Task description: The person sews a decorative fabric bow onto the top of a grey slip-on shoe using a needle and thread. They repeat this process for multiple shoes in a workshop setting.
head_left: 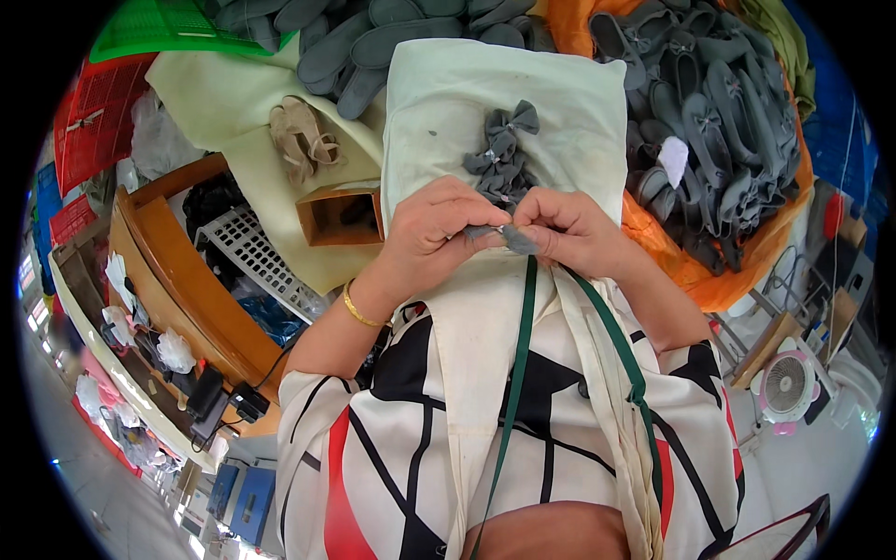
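Observation:
Between my two hands, close to my body, is a small grey fabric bow (519,242). My left hand (437,229) pinches one end of it between thumb and fingers. At the other end, the thumb and fingertips of my right hand (571,231) close on the same bow. Just beyond my fingers, a short pile of similar grey bows (505,154) lies on a pale cushion (429,93). Small light bits show at the middles of some bows. My fingers partly cover the nearest ones.
Grey shoes (714,117) fill an orange sack (644,233) at the right. More grey soles (373,42) lie at the far side. To the left are beige sandals (303,135), a small open box (322,215) and a wooden drawer (177,271). A fan (787,385) stands lower right.

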`<control>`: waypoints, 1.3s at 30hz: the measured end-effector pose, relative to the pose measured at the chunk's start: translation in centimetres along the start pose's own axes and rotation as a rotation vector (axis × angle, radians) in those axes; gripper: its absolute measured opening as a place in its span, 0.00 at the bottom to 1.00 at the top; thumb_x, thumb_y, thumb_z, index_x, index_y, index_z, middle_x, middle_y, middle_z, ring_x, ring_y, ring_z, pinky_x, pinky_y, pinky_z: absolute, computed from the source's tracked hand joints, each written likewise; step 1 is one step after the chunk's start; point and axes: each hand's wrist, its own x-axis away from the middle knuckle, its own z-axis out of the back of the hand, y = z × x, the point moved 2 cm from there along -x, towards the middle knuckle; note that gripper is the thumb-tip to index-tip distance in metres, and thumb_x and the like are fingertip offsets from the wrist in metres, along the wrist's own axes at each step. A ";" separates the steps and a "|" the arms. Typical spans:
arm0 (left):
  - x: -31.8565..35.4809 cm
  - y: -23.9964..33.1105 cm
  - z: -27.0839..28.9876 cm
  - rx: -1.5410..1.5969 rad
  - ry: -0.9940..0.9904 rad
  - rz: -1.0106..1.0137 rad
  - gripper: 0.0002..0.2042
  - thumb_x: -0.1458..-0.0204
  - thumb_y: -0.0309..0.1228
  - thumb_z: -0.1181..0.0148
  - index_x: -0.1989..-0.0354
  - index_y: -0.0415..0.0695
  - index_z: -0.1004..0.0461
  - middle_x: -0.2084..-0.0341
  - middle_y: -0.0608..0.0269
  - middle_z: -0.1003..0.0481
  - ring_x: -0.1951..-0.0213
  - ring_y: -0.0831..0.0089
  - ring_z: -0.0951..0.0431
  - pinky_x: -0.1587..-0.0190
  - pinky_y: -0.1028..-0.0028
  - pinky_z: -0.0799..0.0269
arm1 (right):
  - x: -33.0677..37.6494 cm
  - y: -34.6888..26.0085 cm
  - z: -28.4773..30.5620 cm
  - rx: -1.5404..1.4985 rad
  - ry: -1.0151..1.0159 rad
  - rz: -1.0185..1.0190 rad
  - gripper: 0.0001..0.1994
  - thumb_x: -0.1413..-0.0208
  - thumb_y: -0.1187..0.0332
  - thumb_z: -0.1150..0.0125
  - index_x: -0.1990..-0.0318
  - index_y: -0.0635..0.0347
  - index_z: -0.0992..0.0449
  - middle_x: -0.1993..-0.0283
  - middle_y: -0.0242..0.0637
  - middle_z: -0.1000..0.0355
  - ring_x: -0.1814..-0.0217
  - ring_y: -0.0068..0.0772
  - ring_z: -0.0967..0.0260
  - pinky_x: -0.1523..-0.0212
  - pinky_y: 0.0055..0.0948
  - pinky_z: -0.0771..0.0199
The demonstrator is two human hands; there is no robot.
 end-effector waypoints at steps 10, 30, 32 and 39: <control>1.2 -0.5 -0.1 0.215 -0.002 0.278 0.10 0.51 0.19 0.31 0.60 0.39 0.20 0.68 0.66 0.23 0.66 0.80 0.26 0.61 0.80 0.31 | -0.4 -0.1 0.0 -0.220 -0.030 -0.156 0.13 0.34 0.56 0.44 0.53 0.56 0.31 0.70 0.23 0.35 0.73 0.13 0.40 0.72 0.16 0.38; 1.3 -1.2 -2.0 0.100 0.027 0.620 0.09 0.50 0.24 0.30 0.60 0.37 0.19 0.72 0.71 0.21 0.71 0.85 0.29 0.67 0.82 0.31 | -1.9 -0.4 -0.7 1.167 0.408 0.553 0.06 0.50 0.66 0.36 0.73 0.55 0.25 0.73 0.34 0.31 0.70 0.38 0.30 0.71 0.34 0.29; 1.5 -1.2 -2.0 0.023 -0.001 0.589 0.10 0.50 0.24 0.30 0.60 0.37 0.19 0.72 0.70 0.21 0.71 0.85 0.28 0.67 0.81 0.30 | -2.2 0.4 -0.8 1.316 0.383 0.625 0.05 0.54 0.68 0.36 0.73 0.55 0.26 0.75 0.32 0.32 0.71 0.36 0.30 0.73 0.35 0.29; 1.5 -1.0 -2.4 -0.108 -0.005 0.476 0.11 0.56 0.25 0.32 0.62 0.38 0.20 0.70 0.55 0.20 0.71 0.69 0.22 0.65 0.73 0.27 | -2.3 -0.7 -2.0 1.215 0.409 0.902 0.06 0.58 0.71 0.38 0.75 0.56 0.30 0.76 0.32 0.35 0.74 0.35 0.34 0.76 0.32 0.31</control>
